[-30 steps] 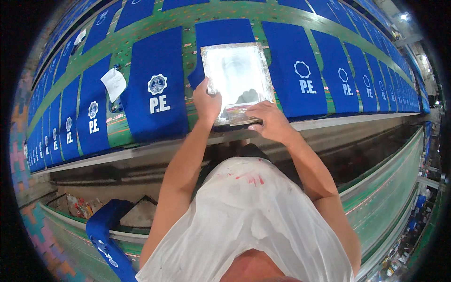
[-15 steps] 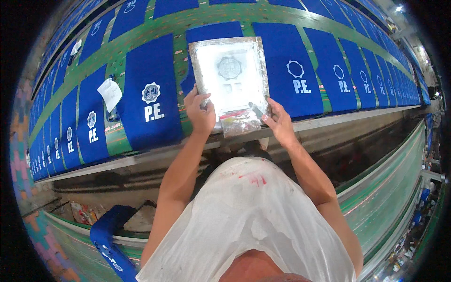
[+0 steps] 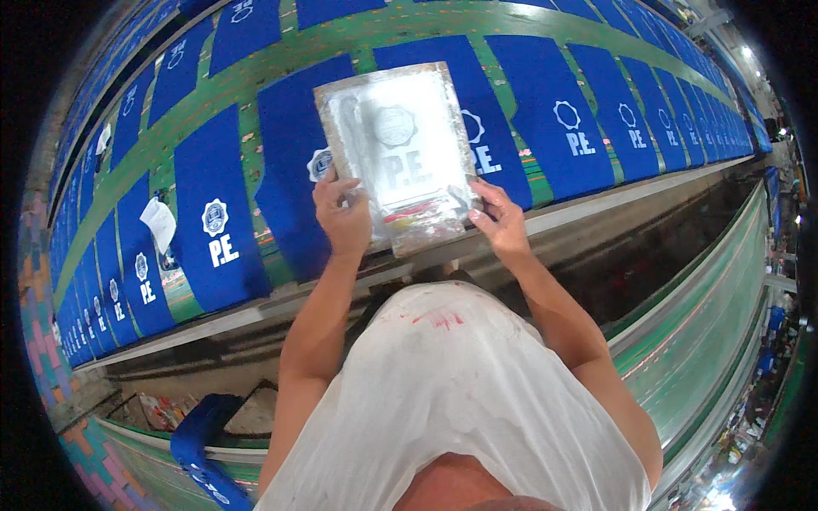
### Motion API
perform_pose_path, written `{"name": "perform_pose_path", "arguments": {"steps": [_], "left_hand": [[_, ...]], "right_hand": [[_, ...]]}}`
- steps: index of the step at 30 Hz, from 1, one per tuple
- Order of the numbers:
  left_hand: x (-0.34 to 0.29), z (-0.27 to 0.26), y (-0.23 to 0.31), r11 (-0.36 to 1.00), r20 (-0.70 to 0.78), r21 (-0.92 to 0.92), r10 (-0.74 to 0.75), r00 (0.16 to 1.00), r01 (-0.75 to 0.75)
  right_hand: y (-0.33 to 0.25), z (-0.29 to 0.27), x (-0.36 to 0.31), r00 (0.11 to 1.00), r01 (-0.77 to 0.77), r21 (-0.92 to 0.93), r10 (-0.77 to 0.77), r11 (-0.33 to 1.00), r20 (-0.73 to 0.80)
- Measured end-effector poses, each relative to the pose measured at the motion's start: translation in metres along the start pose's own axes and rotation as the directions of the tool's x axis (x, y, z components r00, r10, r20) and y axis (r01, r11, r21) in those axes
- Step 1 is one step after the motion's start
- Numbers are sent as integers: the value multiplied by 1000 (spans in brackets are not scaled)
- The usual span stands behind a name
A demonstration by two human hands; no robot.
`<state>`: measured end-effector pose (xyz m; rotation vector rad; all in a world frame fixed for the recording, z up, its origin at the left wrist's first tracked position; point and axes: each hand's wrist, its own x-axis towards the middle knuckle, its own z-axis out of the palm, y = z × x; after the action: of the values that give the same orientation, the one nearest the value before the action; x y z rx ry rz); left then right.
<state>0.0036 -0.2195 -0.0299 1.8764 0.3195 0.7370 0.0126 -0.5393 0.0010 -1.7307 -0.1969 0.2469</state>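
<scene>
Both my hands carry a screen-printing frame (image 3: 362, 81), pale mesh with a grey round crest and lettering in it. Silver and red smears cover its near end. My left hand (image 3: 343, 217) has its fingers curled on the left edge; my right hand (image 3: 498, 223) pinches the lower right edge. Behind the frame, a blue fabric panel (image 3: 285, 119) shows part of a filled crest at the left. Another blue panel (image 3: 426, 53) is partly covered at the right, with part of a ring outline and white lettering showing.
Blue panels lie in rows on a long green table (image 3: 366, 60). Left ones, such as this panel (image 3: 204, 162), bear filled crests; right ones, such as this panel (image 3: 545, 102), bear ring outlines. A white sheet (image 3: 158, 224) lies left. Blue fabric (image 3: 200, 434) hangs over a rail behind.
The frame has moved right along the row, held in both hands, uncovering a filled crest on the panel at its left. The view has shifted along the table.
</scene>
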Motion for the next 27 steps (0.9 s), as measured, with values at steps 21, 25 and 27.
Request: {"name": "perform_pose_path", "arguments": {"steps": [21, 25, 27], "left_hand": [[-60, 166, -7, 977, 1, -155, -146, 989, 144], [-63, 166, -9, 945, 13, -220, -244, 970, 240], [-63, 166, -10, 933, 30, -228, -281, 959, 280]], "right_hand": [[52, -166, 22, 999, -21, 19, 20, 1000, 41], [53, -166, 21, 999, -14, 16, 13, 1000, 46], [54, -166, 21, 999, -12, 11, 11, 1000, 46]]}}
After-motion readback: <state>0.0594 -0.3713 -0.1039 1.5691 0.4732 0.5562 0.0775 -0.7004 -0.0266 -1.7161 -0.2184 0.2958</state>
